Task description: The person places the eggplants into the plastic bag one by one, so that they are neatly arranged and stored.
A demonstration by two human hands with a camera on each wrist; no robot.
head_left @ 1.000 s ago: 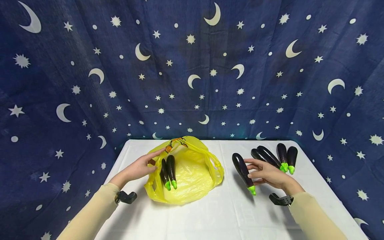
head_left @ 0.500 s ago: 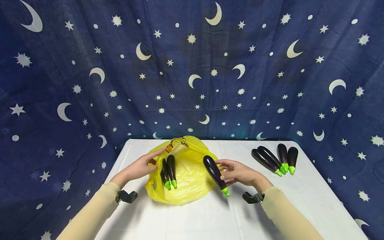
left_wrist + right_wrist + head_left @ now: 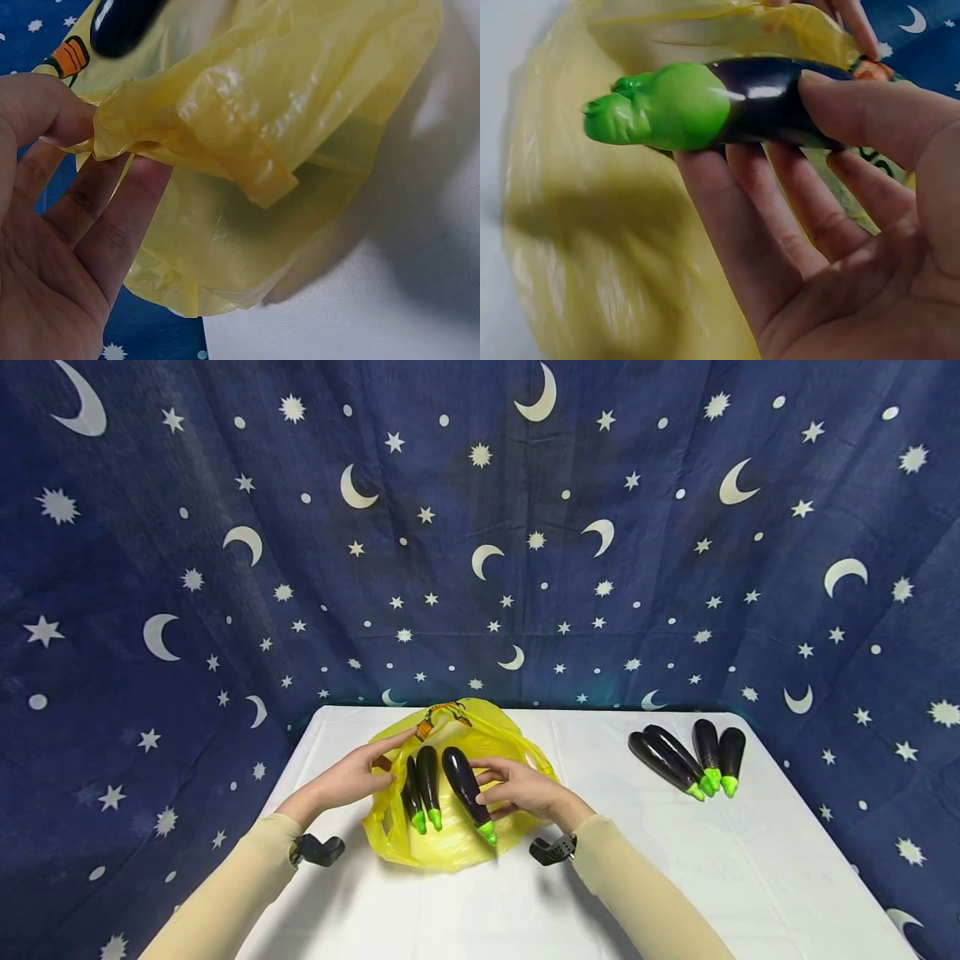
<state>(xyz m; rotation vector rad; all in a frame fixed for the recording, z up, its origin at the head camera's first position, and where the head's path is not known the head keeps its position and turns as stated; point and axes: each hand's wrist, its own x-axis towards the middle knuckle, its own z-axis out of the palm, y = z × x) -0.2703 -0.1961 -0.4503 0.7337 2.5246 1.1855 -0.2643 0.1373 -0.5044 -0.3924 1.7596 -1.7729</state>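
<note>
A yellow plastic bag [image 3: 450, 852] lies with its mouth open on the table's left half. My left hand [image 3: 348, 787] pinches the bag's left rim between thumb and fingers; the left wrist view shows the film [image 3: 240, 127] gathered there. Over the bag's mouth, my right hand [image 3: 517, 787] holds a dark purple eggplant [image 3: 463, 783] with a bright green stem end. In the right wrist view the thumb lies on one side of that eggplant [image 3: 761, 101] and the fingers on the other. Two more eggplants [image 3: 428, 781] lie side by side inside the bag, near its left side.
Several eggplants [image 3: 667, 764] lie grouped at the table's back right, green ends toward the front. The white-covered table [image 3: 615, 877] ends against a dark blue curtain [image 3: 480, 527] with moons and stars.
My right hand has carried the eggplant leftward, from the table right of the bag to above the bag's mouth. The left hand has kept its place on the rim.
</note>
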